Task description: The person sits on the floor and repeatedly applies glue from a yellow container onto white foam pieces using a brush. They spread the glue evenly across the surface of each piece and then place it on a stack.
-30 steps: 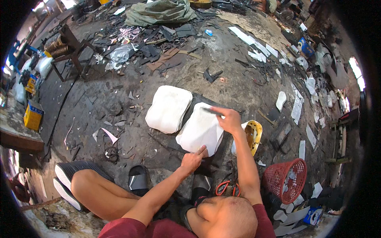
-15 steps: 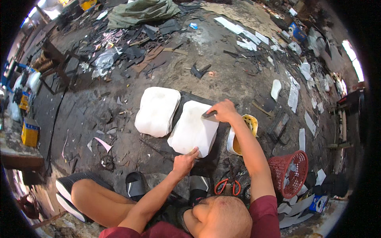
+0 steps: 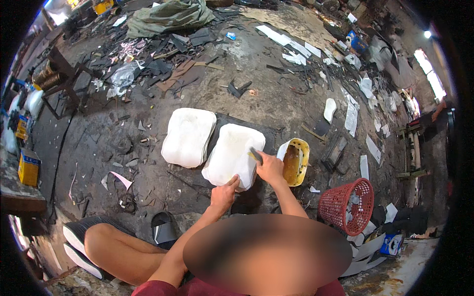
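"Two piles of white sheets sit mid-floor. Which one are the hands at?"

"The right-hand stack [image 3: 232,153], its rounded corners slightly fanned. The left-hand stack [image 3: 188,137] lies just beside it, a little farther off, and a dark mat [image 3: 269,134] shows around the right-hand one."

"And the right hand [image 3: 271,169]?"

"Its fingers are wrapped round the dark handle of a flat brush-like tool [image 3: 256,156]. The yellowish tip points far and left, over the right part of the top sheet; I can't tell whether it touches."

"What about the left hand [image 3: 223,195]?"

"It's at the stack's near edge, index finger stretched onto the sheets, the other fingers curled. Whether it pinches anything, I can't tell."

"What's on the right?"

"Just beside the right hand, a white tub [image 3: 282,151] with a yellow rim and an amber-brown coating inside. Nearer and farther right, a red lattice basket [image 3: 340,204] leans over, pale scraps inside. On the far right, a white sole-shaped piece [image 3: 330,110] lies on the floor."
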Tool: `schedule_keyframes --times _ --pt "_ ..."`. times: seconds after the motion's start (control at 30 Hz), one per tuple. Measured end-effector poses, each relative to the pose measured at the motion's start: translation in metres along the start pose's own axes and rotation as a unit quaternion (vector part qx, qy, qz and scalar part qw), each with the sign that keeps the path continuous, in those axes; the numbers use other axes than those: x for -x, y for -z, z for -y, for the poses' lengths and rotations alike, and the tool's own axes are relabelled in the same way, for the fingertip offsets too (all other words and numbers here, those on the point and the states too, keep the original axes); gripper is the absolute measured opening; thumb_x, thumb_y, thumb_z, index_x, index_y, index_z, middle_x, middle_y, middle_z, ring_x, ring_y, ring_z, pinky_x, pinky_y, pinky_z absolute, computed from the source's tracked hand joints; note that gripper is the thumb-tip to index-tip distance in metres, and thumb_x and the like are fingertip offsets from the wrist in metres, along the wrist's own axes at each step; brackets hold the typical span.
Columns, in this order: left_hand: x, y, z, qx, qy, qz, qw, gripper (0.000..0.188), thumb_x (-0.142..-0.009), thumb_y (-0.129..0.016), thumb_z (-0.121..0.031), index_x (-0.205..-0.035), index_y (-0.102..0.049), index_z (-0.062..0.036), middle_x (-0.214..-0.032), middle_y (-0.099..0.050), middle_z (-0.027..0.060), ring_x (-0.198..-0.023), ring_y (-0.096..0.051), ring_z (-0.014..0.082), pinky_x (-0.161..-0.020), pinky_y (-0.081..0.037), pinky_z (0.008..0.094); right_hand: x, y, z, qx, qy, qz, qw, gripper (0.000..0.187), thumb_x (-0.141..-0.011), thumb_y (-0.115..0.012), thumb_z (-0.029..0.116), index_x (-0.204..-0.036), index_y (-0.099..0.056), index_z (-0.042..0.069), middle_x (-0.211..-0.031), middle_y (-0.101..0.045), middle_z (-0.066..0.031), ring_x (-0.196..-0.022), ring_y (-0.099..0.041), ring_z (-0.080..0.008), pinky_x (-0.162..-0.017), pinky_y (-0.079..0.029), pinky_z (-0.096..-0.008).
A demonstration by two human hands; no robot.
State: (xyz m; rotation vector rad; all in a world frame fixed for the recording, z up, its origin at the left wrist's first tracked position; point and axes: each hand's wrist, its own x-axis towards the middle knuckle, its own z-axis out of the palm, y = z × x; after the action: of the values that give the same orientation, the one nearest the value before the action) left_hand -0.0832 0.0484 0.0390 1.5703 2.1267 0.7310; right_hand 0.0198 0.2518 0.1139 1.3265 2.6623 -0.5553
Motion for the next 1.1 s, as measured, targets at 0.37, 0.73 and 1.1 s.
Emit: schedule_keyframes --times 0.37,0.73,1.1 --pt "0.016 -0.005 0.003 0.121 0.001 -0.262 0.957 0.048 -0.083 -0.061 0.002 -0.127 -0.067 -0.0167 -0.142 -0.057 0.0106 -0.088 -0.071 0.0300 -0.074 -0.058 0.0403 0.059 -0.034 0.008 -0.007 0.158 -0.029 0.987 0.031 -0.081 -0.067 0.020 -0.111 -0.072 0.022 -0.077 -0.070 -0.0142 -0.072 -0.070 -0.0353 -0.061 -0.055 -0.0492" --pt "0.015 -0.016 0.017 0.276 0.370 -0.250 0.851 0.047 -0.090 -0.062 -0.004 -0.137 -0.059 -0.0005 -0.122 -0.057 0.0138 -0.097 -0.061 0.0242 -0.088 -0.049 0.0325 -0.014 0.033 0.022 -0.085 0.095 -0.202 0.971 0.032 -0.089 -0.063 0.022 -0.121 -0.069 0.019 -0.095 -0.069 -0.0134 -0.086 -0.068 -0.0336 -0.075 -0.054 -0.0469" --pt "0.016 -0.010 0.020 0.371 0.402 -0.188 0.816 0.054 -0.087 -0.061 -0.002 -0.141 -0.055 0.0008 -0.132 -0.052 0.0139 -0.102 -0.061 0.0190 -0.090 -0.049 0.0305 -0.074 0.031 0.030 0.008 0.054 -0.100 0.993 0.036 -0.088 -0.063 0.023 -0.123 -0.069 0.031 -0.101 -0.075 -0.0117 -0.092 -0.072 -0.0312 -0.079 -0.057 -0.0494"
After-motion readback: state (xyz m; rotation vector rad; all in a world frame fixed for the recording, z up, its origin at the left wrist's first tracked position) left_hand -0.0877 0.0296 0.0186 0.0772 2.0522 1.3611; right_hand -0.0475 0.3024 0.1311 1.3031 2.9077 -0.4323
